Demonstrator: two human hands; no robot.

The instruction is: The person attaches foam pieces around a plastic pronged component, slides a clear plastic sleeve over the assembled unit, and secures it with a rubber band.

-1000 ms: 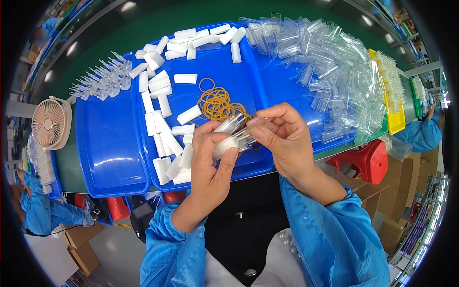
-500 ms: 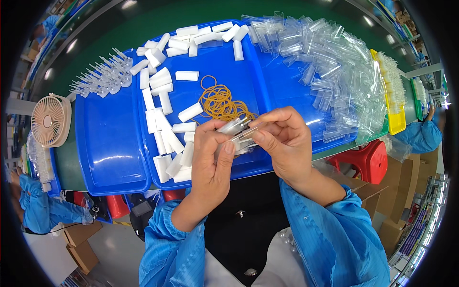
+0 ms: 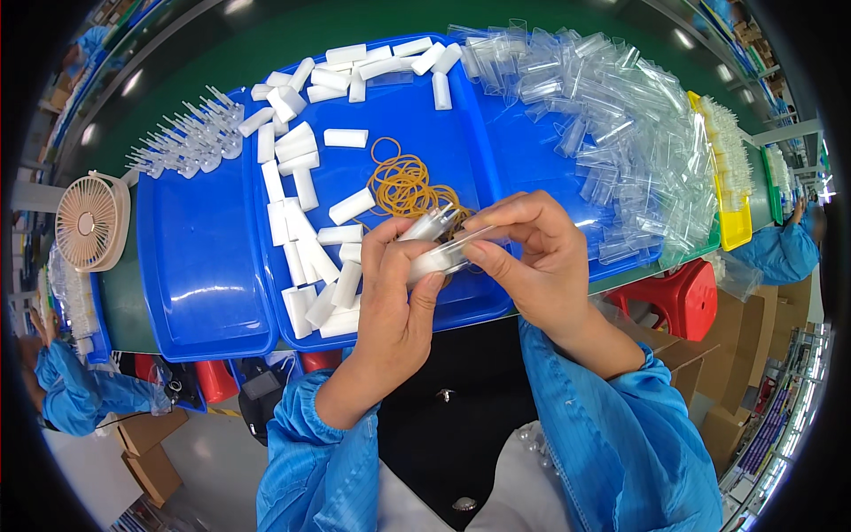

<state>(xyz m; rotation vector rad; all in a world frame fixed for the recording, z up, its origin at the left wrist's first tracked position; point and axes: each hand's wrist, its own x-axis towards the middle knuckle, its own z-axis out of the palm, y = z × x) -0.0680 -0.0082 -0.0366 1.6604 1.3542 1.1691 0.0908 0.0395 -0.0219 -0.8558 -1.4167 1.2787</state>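
My left hand [image 3: 390,310] is closed around a white foam piece [image 3: 427,263] and also carries a clear tube-like part [image 3: 429,223] by its fingers. My right hand [image 3: 541,270] pinches a thin clear plastic sleeve [image 3: 476,238] between thumb and fingers. The sleeve meets the end of the white piece; how far it goes over it I cannot tell. Just beyond the hands lies a heap of tan rubber bands [image 3: 401,184] in the blue tray [image 3: 425,133]. Several white foam pieces [image 3: 346,138] line the tray's left and far sides.
Clear sleeves [image 3: 612,133] are piled on the right tray. Clear stemmed parts [image 3: 195,142] stand at the far end of the left tray [image 3: 208,266]. Beyond are a small fan [image 3: 87,222], a yellow tray [image 3: 736,228], a red stool [image 3: 683,301] and co-workers' blue sleeves [image 3: 780,257].
The white piece shows more clearly between my hands, and the clear tube-like part has tilted upward. My right hand has shifted slightly right. A co-worker's hand at the far left has risen.
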